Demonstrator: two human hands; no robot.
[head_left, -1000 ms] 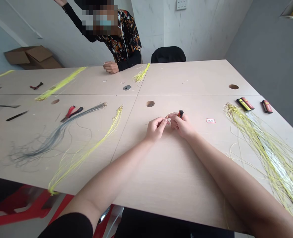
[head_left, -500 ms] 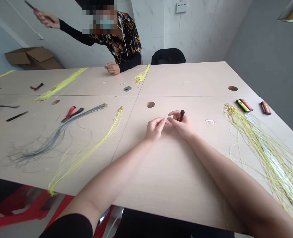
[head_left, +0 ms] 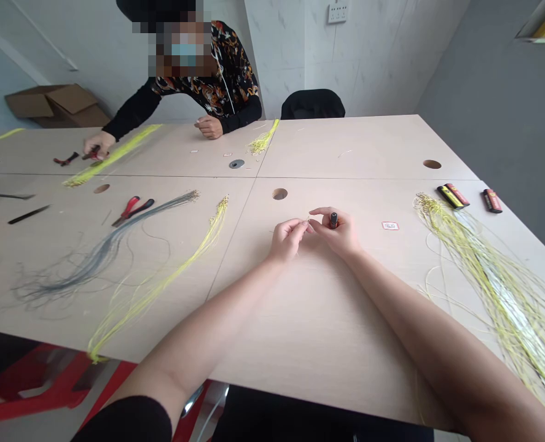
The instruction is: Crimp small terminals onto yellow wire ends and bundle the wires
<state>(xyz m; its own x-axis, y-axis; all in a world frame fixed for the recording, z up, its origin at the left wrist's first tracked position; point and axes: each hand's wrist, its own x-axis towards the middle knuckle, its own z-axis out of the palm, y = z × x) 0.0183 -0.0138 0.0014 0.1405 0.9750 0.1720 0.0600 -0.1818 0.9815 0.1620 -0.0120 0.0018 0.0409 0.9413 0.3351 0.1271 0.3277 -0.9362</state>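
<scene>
In the middle of the table, my left hand (head_left: 287, 238) is closed in a pinch, thumb against forefinger. A tiny pale bit shows at its fingertips, too small to name. My right hand (head_left: 341, 232) meets it from the right, its thumb close to the left fingertips and its forefinger raised a little. Curled in the right hand is a dark pen-like tool (head_left: 333, 220), its end sticking up between the fingers. A small red-edged label (head_left: 391, 226) lies to the right of that hand.
Yellow wire bundles lie at right (head_left: 479, 264) and left (head_left: 175, 273), beside a grey wire bundle (head_left: 101, 252) and red-black pliers (head_left: 131, 210). Battery-like packs (head_left: 454, 195) sit at right. Across the table (head_left: 290, 344), a co-worker's hand (head_left: 98, 146) holds a red-handled tool.
My right thumb has come closer to the left fingertips, and the pen-like tool has tipped more upright. The co-worker's raised hand has come down to the table by the yellow bundle.
</scene>
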